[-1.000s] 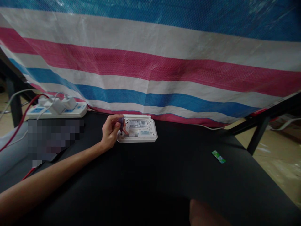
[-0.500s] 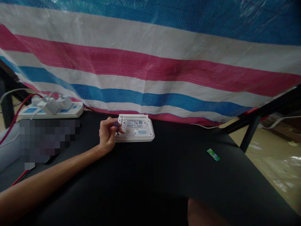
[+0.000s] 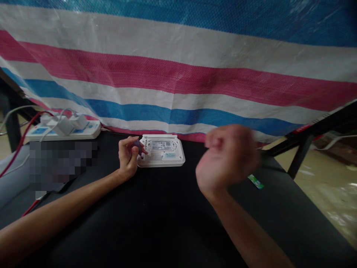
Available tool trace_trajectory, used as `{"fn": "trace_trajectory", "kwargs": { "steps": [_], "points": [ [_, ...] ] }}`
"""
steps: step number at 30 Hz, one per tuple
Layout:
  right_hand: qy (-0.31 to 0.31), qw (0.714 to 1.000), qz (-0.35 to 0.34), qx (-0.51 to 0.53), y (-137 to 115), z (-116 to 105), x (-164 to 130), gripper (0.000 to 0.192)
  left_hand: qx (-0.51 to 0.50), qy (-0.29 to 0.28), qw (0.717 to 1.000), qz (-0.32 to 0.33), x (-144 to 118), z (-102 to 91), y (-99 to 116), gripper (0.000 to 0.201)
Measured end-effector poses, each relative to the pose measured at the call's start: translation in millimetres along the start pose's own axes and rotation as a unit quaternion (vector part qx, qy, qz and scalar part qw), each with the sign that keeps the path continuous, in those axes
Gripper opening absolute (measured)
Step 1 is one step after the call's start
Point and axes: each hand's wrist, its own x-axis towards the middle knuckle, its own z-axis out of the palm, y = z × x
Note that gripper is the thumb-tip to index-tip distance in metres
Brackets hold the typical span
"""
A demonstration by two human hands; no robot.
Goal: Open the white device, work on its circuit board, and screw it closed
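A white router-like device (image 3: pixel 160 160) lies on the black table with its vented, labelled underside up. At its left end is my left hand (image 3: pixel 128 156), its fingers curled around a small purple object (image 3: pixel 137 145) whose kind I cannot make out. Some fingertips reach over the device's left edge. My right hand (image 3: pixel 228 160) is raised over the table to the right of the device, apart from it. It looks closed like a fist but is blurred by motion, and whatever it may hold is hidden.
A white power strip (image 3: pixel 89 131) with plugged-in chargers stands at the back left, with red and white cables. A pixelated dark area (image 3: pixel 58 163) lies in front of it. One small green packet (image 3: pixel 256 181) is at the right. A striped sheet (image 3: pixel 178 82) hangs behind the table.
My right hand has risen from the bottom edge into view, up and over the right part of the table. My left hand stays at the device's left end, still holding the purple object.
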Motion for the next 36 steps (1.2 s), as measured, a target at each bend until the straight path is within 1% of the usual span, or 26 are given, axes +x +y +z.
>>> {"fn": "trace_trajectory", "kwargs": {
  "steps": [1, 2, 3, 4, 5, 7, 10, 13, 18, 22, 29, 32, 36],
  "points": [
    [-0.029, 0.999, 0.009, -0.025, 9.2, 10.0, -1.2, 0.029, -0.001, 0.002, 1.0, 0.0, -0.4, -0.4, -0.6, 0.025],
    [-0.079, 0.995, 0.016, -0.057, 20.1, 20.2, -3.3, 0.026, -0.001, 0.003, 1.0, 0.002, -0.4, -0.7, -0.8, 0.025],
    [-0.144, 0.985, 0.02, -0.092, 32.1, 29.7, -6.1, 0.021, 0.0, 0.001, 1.0, 0.001, 0.0, -0.8, -0.6, 0.025],
    [-0.227, 0.965, 0.016, -0.13, 44.3, 37.8, -9.7, 0.018, 0.001, -0.002, 1.0, -0.001, 0.6, -0.8, -0.2, 0.025],
    [-0.275, 0.949, 0.014, -0.155, 55.9, 44.2, -13.9, 0.019, 0.001, -0.005, 1.0, -0.004, 1.4, -0.5, 0.6, 0.026],
    [-0.342, 0.92, -0.002, -0.191, 74.1, 51.3, -22.6, 0.03, 0.0, -0.012, 1.0, -0.016, 3.1, 0.2, 2.3, 0.026],
    [-0.392, 0.891, -0.026, -0.229, 84.9, 52.3, -32.4, 0.034, 0.018, -0.022, 0.999, -0.029, 4.6, 0.5, 4.1, 0.026],
    [-0.403, 0.877, -0.031, -0.26, 81.8, 50.6, -36.3, 0.033, 0.057, -0.028, 0.998, -0.024, 5.0, -0.8, 4.7, 0.027],
    [-0.39, 0.872, -0.029, -0.294, 76.8, 50.3, -39.7, 0.034, 0.086, -0.024, 0.996, -0.023, 4.7, -2.9, 4.4, 0.027],
    [-0.388, 0.874, -0.039, -0.289, 80.1, 48.7, -41.0, 0.036, 0.093, -0.024, 0.995, -0.031, 4.1, -4.0, 2.7, 0.027],
    [-0.41, 0.871, -0.037, -0.269, 82.4, 43.5, -40.0, 0.04, 0.113, -0.023, 0.993, -0.004, 7.0, -5.8, 1.0, 0.029],
    [-0.409, 0.87, -0.032, -0.273, 81.9, 43.0, -41.2, 0.041, 0.113, -0.026, 0.993, -0.002, 7.5, -5.7, 0.7, 0.032],
    [-0.397, 0.875, -0.043, -0.272, 82.1, 42.9, -43.0, 0.041, 0.131, -0.014, 0.991, 0.003, 7.4, -5.7, 1.0, 0.032]
  ]
}}
